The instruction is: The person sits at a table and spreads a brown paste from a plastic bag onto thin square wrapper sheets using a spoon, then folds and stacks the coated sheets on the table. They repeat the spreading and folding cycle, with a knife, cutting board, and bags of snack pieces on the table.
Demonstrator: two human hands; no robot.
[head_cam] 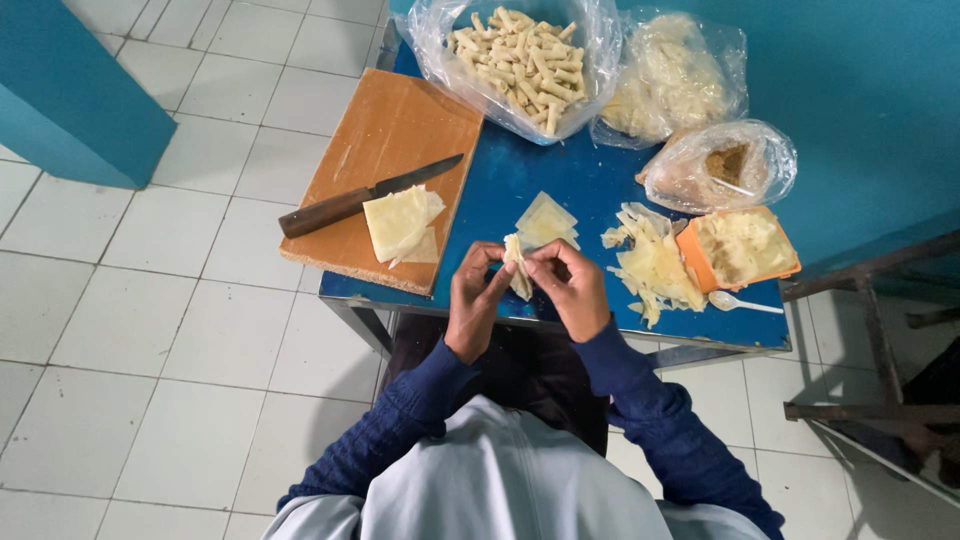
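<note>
Pale thin pastry sheet (518, 266) is pinched between my left hand (474, 300) and right hand (572, 288), both closed on it above the blue worktop (520, 180)'s near edge. Square sheets (546, 222) lie just beyond; a brown-handled knife (365, 197) rests on the wooden board (385, 130).

A single view, from a camera worn on the person's head, looks almost straight down. The person's own chest and sleeves fill the bottom edge, with the blue table (560, 190) in the upper middle, close below. White tiled floor (150, 330) spreads left, a blue wall (860, 90) lies along the top right.
</note>
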